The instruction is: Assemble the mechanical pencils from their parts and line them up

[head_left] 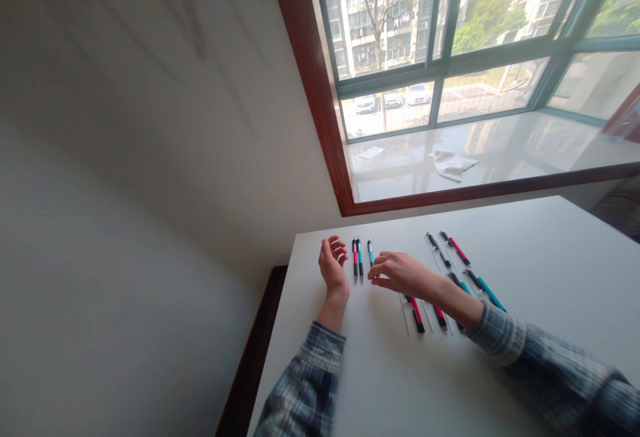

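Pens (355,260) lay on a white table (500,237), three out side by side, one pink and two teal, at 2 o'clock from the left hand (333,267), which was empty and loosely curled. The right hand (403,274) reached toward the third pen, its fingers slightly spread, pinching nothing. Six more, beyond at 3 o'clock, lay among clear plastic sleeves (403,314).
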`<action>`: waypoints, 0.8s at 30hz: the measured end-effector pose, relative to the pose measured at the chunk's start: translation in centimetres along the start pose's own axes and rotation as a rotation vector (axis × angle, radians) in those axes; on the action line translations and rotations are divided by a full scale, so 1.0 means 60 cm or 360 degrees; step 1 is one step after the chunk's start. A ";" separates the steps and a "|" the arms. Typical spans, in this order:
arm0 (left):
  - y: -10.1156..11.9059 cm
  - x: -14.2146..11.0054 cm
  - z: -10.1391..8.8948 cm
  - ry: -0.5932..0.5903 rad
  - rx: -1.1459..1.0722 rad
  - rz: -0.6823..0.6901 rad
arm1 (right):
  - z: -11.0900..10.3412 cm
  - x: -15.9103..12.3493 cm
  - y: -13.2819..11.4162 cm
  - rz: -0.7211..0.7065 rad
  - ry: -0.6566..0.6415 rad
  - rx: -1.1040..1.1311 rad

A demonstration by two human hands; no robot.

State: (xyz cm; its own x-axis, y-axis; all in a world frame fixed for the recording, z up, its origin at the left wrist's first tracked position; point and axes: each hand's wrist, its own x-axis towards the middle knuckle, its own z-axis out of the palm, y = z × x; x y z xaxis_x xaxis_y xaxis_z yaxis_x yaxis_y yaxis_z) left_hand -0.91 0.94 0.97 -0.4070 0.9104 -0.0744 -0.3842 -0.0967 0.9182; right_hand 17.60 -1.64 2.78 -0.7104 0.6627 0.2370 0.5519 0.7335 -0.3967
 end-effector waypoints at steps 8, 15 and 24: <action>0.002 -0.004 0.002 0.0022 0.0057 0.0051 | 0.012 0.001 -0.001 0.0001 0.0003 -0.0020; 0.001 -0.007 0.005 0.0007 0.0087 0.0081 | 0.017 0.001 0.003 -0.0015 -0.0004 -0.0016; 0.005 -0.010 0.008 0.0000 0.0224 0.0137 | 0.021 0.002 -0.002 -0.0033 -0.0015 -0.0064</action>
State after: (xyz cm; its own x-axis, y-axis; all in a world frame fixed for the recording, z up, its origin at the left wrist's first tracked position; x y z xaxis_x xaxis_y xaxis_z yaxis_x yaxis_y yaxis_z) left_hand -0.35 0.59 1.46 -0.4335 0.9011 0.0072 -0.2278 -0.1173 0.9666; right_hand 16.89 -1.84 1.76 -0.7260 0.6459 0.2362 0.5540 0.7527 -0.3557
